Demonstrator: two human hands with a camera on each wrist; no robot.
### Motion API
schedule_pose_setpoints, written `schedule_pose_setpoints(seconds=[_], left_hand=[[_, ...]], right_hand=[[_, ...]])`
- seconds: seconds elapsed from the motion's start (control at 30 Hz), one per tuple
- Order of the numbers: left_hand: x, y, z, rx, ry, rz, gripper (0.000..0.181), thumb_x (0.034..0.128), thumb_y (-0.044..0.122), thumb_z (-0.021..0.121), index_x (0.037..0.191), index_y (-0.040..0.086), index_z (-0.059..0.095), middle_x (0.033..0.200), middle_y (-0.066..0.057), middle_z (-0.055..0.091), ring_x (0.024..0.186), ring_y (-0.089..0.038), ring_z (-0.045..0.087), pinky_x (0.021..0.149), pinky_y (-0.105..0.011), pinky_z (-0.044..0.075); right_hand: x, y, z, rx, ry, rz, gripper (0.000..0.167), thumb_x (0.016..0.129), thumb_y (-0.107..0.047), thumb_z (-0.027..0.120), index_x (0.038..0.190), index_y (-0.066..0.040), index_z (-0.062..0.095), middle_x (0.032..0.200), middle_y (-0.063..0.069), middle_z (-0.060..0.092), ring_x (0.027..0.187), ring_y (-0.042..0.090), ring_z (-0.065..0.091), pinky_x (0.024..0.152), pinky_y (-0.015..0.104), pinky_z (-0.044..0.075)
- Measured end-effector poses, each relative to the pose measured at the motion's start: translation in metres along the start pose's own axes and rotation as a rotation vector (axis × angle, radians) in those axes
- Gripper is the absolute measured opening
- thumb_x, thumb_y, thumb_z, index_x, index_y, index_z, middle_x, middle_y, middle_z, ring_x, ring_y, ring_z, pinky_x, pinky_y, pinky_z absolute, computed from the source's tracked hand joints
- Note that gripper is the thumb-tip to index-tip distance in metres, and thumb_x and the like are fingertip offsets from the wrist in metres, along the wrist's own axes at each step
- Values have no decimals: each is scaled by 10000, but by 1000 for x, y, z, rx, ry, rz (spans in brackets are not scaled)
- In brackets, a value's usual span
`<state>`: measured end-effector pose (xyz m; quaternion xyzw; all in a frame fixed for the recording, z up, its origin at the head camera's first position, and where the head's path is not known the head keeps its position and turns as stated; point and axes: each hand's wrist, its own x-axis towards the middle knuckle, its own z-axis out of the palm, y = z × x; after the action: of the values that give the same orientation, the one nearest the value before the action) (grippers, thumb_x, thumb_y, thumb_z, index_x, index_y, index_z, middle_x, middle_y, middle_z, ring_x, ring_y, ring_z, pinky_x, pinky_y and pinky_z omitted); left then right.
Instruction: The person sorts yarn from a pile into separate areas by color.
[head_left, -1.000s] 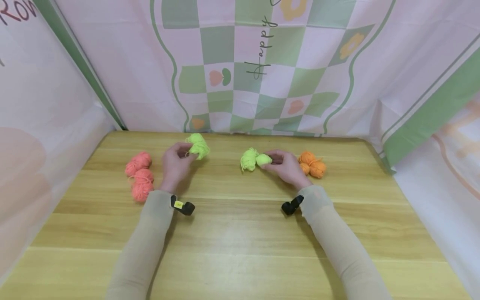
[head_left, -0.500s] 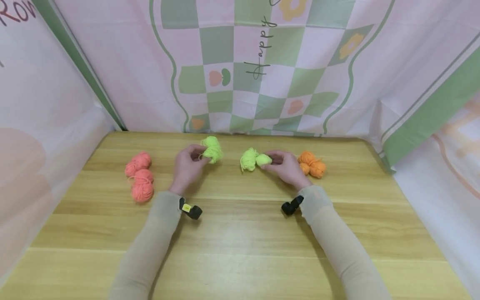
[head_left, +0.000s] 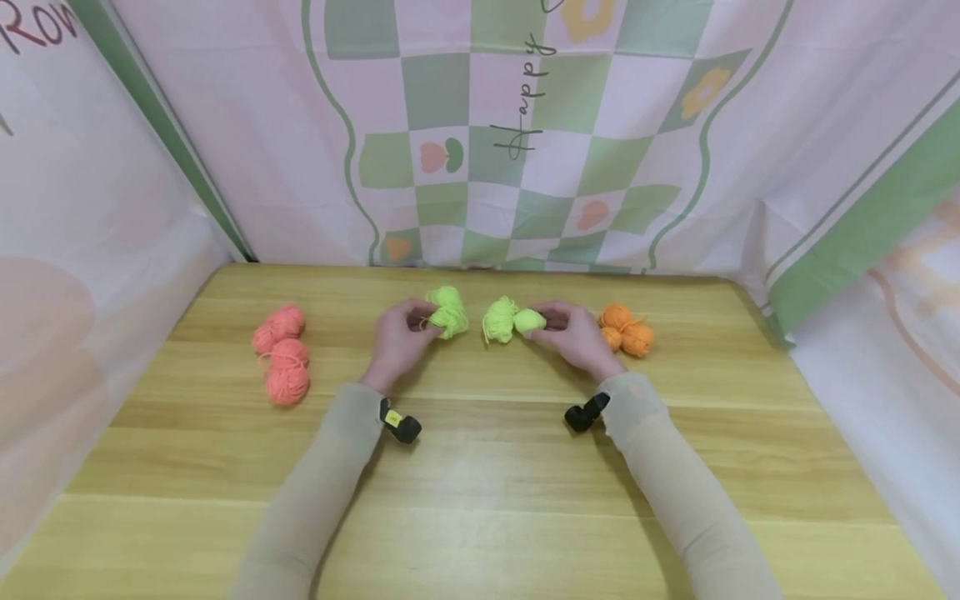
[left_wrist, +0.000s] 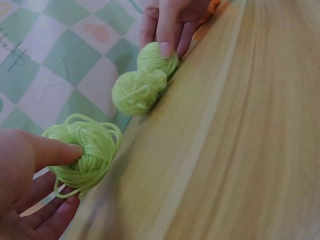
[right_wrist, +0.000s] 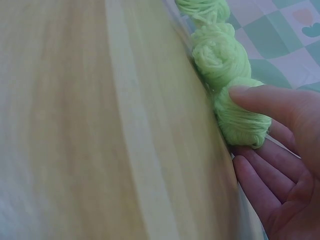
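A light green yarn ball (head_left: pixel 447 313) is at the far middle of the table, between the thumb and fingers of the left hand (head_left: pixel 401 337), which pinches it from the left side. Loose loops of strand stick out around it; whether it touches the tabletop, I cannot tell. Just to its right, across a small gap, sits a looser green bundle (head_left: pixel 499 320), which neither hand holds. This bundle touches a smoother green ball (head_left: pixel 529 322) on its right, and the right hand (head_left: pixel 576 333) grasps that ball from the right, thumb on the near side.

Just right of the right hand lies a cluster of orange yarn balls (head_left: pixel 627 330), partly hidden by the hand. Well to the left of the left hand, coral-pink yarn (head_left: pixel 283 354) lies in a lumpy row running from far to near, its pieces touching.

Beige sleeves (head_left: pixel 686 475) cover both forearms, each with a small black camera (head_left: pixel 401 425) at the wrist. Under everything is a wood-grain table (head_left: pixel 480 475). Beyond its far edge hangs a pale cloth (head_left: pixel 431 92) printed with green checks, flowers and the word "Happy" turned sideways.
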<state>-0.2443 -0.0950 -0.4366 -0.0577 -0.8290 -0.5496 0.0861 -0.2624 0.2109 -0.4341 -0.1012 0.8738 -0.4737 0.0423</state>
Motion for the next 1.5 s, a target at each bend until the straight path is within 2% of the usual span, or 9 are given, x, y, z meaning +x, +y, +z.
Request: schedule_pose_setpoints(seconds=[0.43, 0.67, 0.9, 1.2, 1.5], left_hand=[[9, 1, 13, 7, -40, -6, 327, 831, 2, 813, 1141, 56, 724, 1138, -100, 714, 1018, -242, 654, 916, -336, 542], [12, -1, 21, 9, -44, 22, 321, 834, 2, 807, 1139, 52, 722, 1139, -105, 717, 1008, -241, 662, 904, -334, 548], [11, 3, 26, 7, -58, 8, 329, 831, 9, 809, 1144, 67, 724, 1131, -83, 714, 991, -223, 652, 899, -324, 543], [12, 3, 32, -9, -69, 25, 321, 841, -8, 794, 1146, 58, 722, 1133, -94, 713, 990, -226, 660, 892, -309, 550], [11, 4, 34, -35, -78, 38, 348, 846, -41, 779, 1179, 34, 712, 1189, -132, 701, 1060, -261, 668, 919, -291, 548]], right_hand=[[2, 1, 0, 2, 2, -6, 484, 885, -267, 831, 1314, -112, 668, 1277, 83, 661, 1136, 246, 642, 982, 393, 524], [2, 0, 1, -1, 5, -8, 488, 888, -274, 826, 1319, -111, 664, 1276, 83, 661, 1133, 247, 641, 981, 400, 523], [1, 1, 1, -2, 1, 1, 491, 887, -290, 827, 1321, -126, 666, 1283, 74, 657, 1133, 239, 641, 978, 397, 525], [1, 3, 1, 3, 5, 5, 497, 884, -287, 830, 1325, -127, 664, 1288, 79, 654, 1143, 248, 639, 982, 399, 523], [2, 3, 2, 6, 5, 5, 495, 883, -290, 831, 1323, -134, 667, 1288, 74, 653, 1143, 247, 638, 983, 398, 522]])
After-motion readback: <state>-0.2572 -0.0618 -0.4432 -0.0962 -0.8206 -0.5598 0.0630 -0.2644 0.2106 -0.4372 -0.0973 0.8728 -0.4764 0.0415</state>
